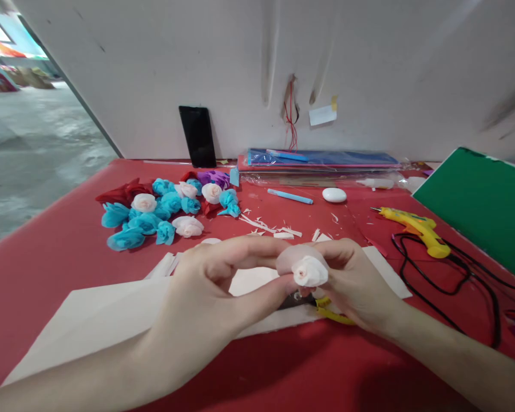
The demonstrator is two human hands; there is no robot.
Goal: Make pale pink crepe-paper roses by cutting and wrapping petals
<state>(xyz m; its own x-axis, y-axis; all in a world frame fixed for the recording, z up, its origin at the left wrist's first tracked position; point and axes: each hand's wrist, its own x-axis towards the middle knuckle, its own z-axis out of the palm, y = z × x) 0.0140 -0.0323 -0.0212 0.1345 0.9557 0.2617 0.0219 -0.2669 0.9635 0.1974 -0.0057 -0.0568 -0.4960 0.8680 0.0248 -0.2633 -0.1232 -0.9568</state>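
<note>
Between my two hands is a white paper flower [311, 271], a tight rolled centre with a thin petal standing behind it. My left hand [223, 280] pinches the petal side between thumb and fingers. My right hand [358, 280] grips the flower from the right, its fingertips partly hidden behind the bloom. Below them, scissors with yellow handles [332, 313] lie on sheets of white paper [107, 315], mostly covered by my hands.
Blue, white, red and purple paper flowers [171, 203] are heaped at the left. A yellow glue gun [412, 226] with a black cord lies right, near a green board [480, 212]. Paper scraps [261, 225], a light blue pen [290, 197] and a phone [197, 136] sit farther back.
</note>
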